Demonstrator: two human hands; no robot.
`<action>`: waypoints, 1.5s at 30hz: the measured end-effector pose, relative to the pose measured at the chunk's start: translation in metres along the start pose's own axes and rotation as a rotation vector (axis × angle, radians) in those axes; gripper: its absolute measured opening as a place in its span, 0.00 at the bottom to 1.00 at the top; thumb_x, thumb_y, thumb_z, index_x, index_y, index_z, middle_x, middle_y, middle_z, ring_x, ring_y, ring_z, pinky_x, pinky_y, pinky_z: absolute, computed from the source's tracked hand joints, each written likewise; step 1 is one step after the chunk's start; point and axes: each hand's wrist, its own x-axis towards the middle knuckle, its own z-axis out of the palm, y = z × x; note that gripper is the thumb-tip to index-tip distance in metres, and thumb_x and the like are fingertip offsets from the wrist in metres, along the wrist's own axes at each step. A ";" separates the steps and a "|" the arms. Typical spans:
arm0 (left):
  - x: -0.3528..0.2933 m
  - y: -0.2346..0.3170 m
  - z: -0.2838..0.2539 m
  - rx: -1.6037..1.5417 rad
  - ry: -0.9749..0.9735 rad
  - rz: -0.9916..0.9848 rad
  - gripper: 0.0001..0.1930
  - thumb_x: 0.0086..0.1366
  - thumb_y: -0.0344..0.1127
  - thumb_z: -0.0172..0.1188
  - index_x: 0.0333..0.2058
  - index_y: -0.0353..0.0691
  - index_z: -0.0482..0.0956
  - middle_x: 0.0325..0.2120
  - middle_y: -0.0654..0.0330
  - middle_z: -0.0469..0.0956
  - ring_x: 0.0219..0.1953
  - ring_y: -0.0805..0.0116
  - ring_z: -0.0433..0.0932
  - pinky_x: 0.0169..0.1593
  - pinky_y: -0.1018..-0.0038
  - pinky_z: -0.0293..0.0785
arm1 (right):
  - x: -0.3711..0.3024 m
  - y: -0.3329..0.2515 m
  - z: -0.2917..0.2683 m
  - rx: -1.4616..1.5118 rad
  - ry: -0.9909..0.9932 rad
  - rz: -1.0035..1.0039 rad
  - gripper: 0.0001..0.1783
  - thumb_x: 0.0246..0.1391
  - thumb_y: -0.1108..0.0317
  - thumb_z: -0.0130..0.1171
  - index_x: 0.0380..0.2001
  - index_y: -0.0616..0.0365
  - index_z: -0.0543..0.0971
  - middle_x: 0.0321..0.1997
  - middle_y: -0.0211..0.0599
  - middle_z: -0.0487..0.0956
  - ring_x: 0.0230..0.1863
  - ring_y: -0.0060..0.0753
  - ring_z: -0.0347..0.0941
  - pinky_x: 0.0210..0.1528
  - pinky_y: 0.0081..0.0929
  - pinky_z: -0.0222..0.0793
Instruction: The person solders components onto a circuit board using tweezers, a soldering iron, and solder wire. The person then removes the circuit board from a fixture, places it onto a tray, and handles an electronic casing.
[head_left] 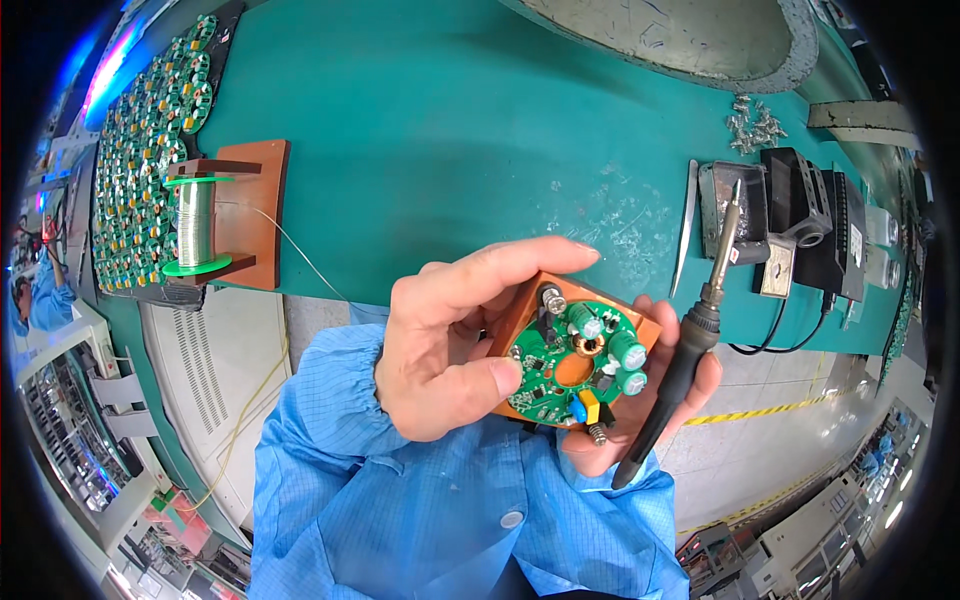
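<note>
My left hand (455, 335) pinches a round green circuit board (578, 362) that sits in an orange-brown fixture block (527, 305); thumb and forefinger grip its left side. The board carries green capacitors, a copper coil, and blue and yellow parts. My right hand (640, 415) lies under the fixture, supports it from below, and holds a black soldering iron (690, 345) whose tip points up and away over the green mat. Both blue sleeves meet below the board.
On the green mat (450, 120): a solder wire spool (197, 222) on a brown stand at left, a tray of several round boards (150, 140) far left, tweezers (686, 225), an iron holder (740, 205) and black boxes at right, loose screws (755, 125) behind.
</note>
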 end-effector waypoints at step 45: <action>0.001 -0.003 0.002 0.004 -0.015 0.026 0.33 0.54 0.31 0.52 0.59 0.20 0.62 0.42 0.42 0.80 0.45 0.61 0.81 0.53 0.73 0.71 | 0.000 0.000 0.001 0.129 0.030 -0.047 0.63 0.35 0.47 0.76 0.69 0.44 0.47 0.65 0.48 0.63 0.62 0.46 0.63 0.60 0.44 0.64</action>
